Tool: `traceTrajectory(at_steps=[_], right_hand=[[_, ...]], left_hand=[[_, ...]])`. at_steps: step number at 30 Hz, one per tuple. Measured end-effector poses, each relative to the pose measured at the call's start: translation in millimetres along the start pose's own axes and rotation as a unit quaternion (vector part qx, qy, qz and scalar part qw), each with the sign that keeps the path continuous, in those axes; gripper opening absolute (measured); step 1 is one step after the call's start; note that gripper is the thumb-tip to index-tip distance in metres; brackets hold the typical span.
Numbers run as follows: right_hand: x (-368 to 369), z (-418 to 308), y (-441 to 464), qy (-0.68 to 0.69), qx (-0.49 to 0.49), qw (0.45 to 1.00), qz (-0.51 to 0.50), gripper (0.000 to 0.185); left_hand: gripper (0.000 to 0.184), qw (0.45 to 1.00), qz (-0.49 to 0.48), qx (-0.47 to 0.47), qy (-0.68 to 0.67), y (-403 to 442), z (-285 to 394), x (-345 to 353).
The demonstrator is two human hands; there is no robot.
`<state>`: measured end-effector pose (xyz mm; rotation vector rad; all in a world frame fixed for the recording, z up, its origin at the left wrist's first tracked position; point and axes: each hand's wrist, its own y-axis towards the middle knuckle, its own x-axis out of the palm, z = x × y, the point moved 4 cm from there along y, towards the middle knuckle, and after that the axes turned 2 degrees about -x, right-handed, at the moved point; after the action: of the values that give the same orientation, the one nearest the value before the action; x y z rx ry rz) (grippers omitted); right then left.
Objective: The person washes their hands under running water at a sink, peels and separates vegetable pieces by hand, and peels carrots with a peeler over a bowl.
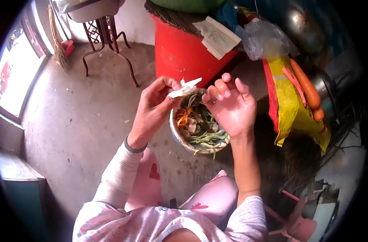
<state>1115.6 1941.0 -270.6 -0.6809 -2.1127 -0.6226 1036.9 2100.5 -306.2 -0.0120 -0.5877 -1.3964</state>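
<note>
The one view looked forward and down from the head, near the left hand and right hand, the bucket below and between them.

Grey floor | scrap bucket | red tub | metal stand

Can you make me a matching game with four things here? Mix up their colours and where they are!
Things:
1. Broom
2. White scrap
3. Big carrot
4. Round bucket

Clues:
A. Bright orange
B. Holds green scraps
C. Stands near the wall, beside something red
D. Pinched in the left hand

Right pairs: 1-C, 2-D, 3-A, 4-B
</note>
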Motion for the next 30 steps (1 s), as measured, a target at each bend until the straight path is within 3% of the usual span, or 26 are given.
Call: traceTrajectory(at_steps=[4, 8, 10, 13, 17, 20, 21, 23, 24, 26, 28, 30], right_hand=[[-10, 12, -20, 0.027, 0.01, 0.999, 0.02, 0.019], [-17, 21, -27, 0.014, 0.001, 0.998, 0.065, 0.022], [-13, 25, -33, -0.021, -0.025, 0.994, 0.109, 0.022], [-14, 23, -40, -0.02, -0.02, 0.995, 0.095, 0.028], [-6, 24, -47, -0.075, -0.009, 0.995, 0.06, 0.028], [-2, 22, -52, -0.145, 0.012, 0.988, 0.057, 0.025], [-4, 20, -52, -0.151, 0.018, 0.987, 0.051, 0.025], [0, 20, -53, -0.163, -0.001, 0.982, 0.093, 0.025], [0, 20, -51, -0.111, 0.003, 0.992, 0.052, 0.024], [-4, 17, -47, -0.006, 0.007, 1.0, -0.028, 0.023], [-2, 17, -49, 0.0, 0.016, 1.0, 0.006, 0.025], [-4, 19, -50, 0.011, 0.017, 1.0, 0.017, 0.026]], left_hand=[[0.021, 0.998, -0.045, -0.042, -0.003, -5, 0, 23], [0.034, 0.985, -0.115, 0.097, 0.09, -6, -3, 32], [0.027, 0.991, -0.087, 0.079, 0.056, -12, 1, 43], [0.028, 0.932, -0.087, 0.156, 0.316, -15, 14, 50], [0.041, 0.941, -0.081, 0.159, 0.288, -16, 9, 50], [0.03, 0.951, -0.122, 0.12, 0.256, -17, 4, 53], [0.019, 0.93, -0.15, 0.145, 0.302, -17, 11, 55], [0.019, 0.985, -0.144, 0.075, 0.055, -16, 1, 50], [0.02, 0.987, -0.137, 0.038, -0.071, -15, -4, 49], [0.031, 0.989, -0.084, 0.026, -0.122, -9, -2, 34], [0.031, 0.984, -0.022, -0.038, -0.173, -8, 8, 39], [0.028, 0.972, -0.071, -0.086, -0.208, -9, -4, 35]])
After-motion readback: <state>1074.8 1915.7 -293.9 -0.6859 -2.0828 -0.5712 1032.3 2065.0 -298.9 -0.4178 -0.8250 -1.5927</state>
